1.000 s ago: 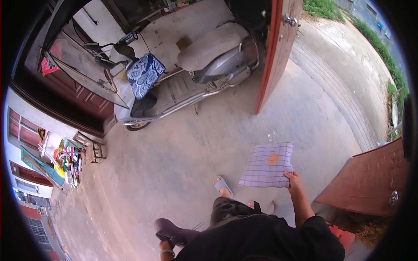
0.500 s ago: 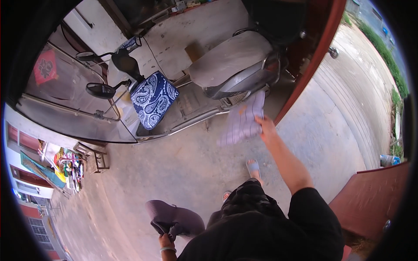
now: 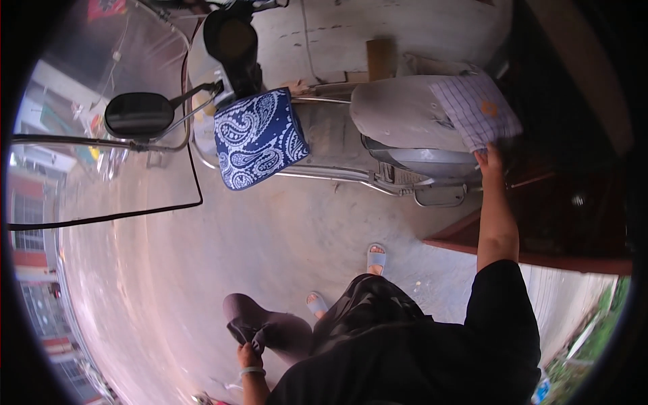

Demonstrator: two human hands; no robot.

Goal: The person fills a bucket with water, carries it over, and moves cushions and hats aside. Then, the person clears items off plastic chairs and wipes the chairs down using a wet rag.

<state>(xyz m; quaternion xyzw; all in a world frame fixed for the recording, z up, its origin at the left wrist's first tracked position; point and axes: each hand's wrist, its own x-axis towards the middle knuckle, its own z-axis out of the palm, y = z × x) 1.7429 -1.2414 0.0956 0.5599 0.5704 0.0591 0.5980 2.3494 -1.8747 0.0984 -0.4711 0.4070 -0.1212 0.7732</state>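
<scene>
My right hand [image 3: 491, 160] reaches out to the scooter with its fingers closed on the edge of a pale purple striped cloth [image 3: 466, 108], which has an orange mark. That cloth lies over the back part of the grey scooter seat [image 3: 395, 111]. Down by my body, my left hand [image 3: 250, 356] grips a dusky purple, soft item that looks like a wide-brimmed hat [image 3: 289, 332]. Its dark strap or folded part is bunched at my fingers.
A blue-and-white paisley cover [image 3: 260, 138] hangs at the scooter's front, near a round-cornered mirror [image 3: 138, 115] and a clear windshield [image 3: 128, 182]. Beyond the scooter stands a pale wall [image 3: 405, 34]. A dark red door [image 3: 560, 229] is at the right. Concrete floor [image 3: 270, 236] lies around my sandals.
My right hand has carried the striped cloth from beside the scooter onto its seat. The view has turned and come closer to the scooter. My left hand still holds the hat.
</scene>
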